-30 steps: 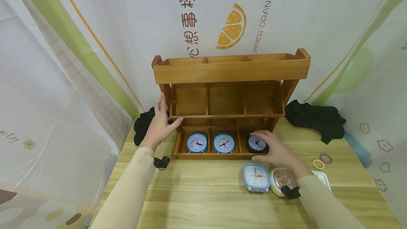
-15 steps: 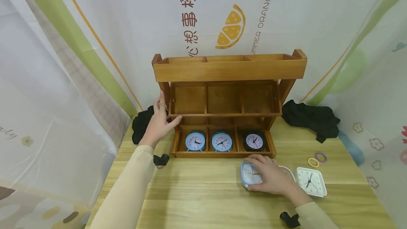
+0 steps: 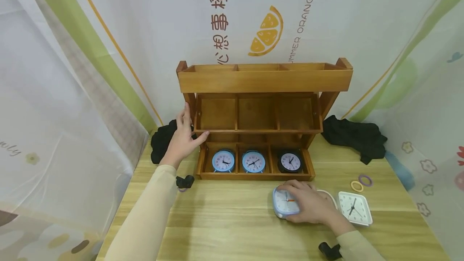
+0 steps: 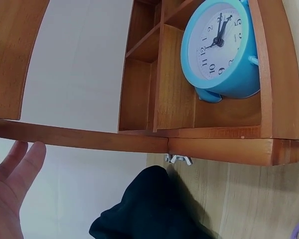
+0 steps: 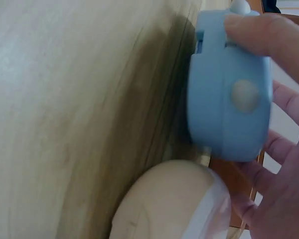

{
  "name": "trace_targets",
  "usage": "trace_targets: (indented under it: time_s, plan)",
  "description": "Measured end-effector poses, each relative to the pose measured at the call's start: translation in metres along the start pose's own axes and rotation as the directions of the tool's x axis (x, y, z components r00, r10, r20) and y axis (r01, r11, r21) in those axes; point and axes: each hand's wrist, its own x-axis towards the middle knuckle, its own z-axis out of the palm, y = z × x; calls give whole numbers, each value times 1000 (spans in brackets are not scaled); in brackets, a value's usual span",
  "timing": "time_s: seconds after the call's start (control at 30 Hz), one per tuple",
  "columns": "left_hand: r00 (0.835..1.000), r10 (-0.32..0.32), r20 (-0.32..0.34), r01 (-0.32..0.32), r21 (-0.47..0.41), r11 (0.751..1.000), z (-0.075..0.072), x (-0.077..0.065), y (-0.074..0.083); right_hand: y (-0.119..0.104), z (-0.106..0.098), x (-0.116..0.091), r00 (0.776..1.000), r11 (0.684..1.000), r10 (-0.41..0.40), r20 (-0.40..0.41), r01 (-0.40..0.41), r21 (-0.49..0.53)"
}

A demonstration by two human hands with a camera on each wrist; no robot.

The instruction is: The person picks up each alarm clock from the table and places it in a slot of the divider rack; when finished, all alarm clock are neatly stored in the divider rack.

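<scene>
My right hand [image 3: 309, 201] grips a light blue square alarm clock [image 3: 284, 203], thumb on one edge and fingers on the opposite one. In the right wrist view the side of this blue clock [image 5: 229, 94] shows; whether it touches the table I cannot tell. Straight fingers of my left hand [image 3: 182, 140] touch the left upright of a wooden tiered shelf [image 3: 253, 176]. Its bottom tier holds two round blue alarm clocks, one at left [image 3: 223, 161] and one in the middle [image 3: 253, 162], and a black clock [image 3: 290, 162] at right.
Beside my right hand lie a cream rounded clock [image 3: 328, 196], partly hidden, and a white square clock [image 3: 354, 208]. Yellow [image 3: 357, 186] and purple [image 3: 365, 180] rings lie farther right. Black cloths sit at left [image 3: 163, 142] and right [image 3: 355, 134] of the shelf.
My right hand has left the black clock in the bottom right compartment, moved toward me, and taken hold of the blue square clock. The left hand stays at the shelf.
</scene>
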Motion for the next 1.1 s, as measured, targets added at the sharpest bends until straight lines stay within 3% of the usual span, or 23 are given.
trace_targets:
  time_s: [0.2,0.43,0.67,0.9,1.1]
  plan:
    - [1000,10,-2,-10,-2,1000,0,0,0,-7,-10,8,999,996,-35,-11,36,83]
    - [1000,7,0,-7,-17,1000,-1,-1,1,-25,-38,27,995,981,-62,-83,76,180]
    - [1000,19,-6,-19,-10,1000,1,-1,4,-47,-64,47,979,971,-139,-149,164,175]
    - [1000,13,-18,-13,12,1000,2,0,1,-65,-90,79,953,950,-216,-213,256,179]
    - [1000,14,-10,-13,11,1000,0,0,1,-82,-107,121,949,931,-198,-246,260,254]
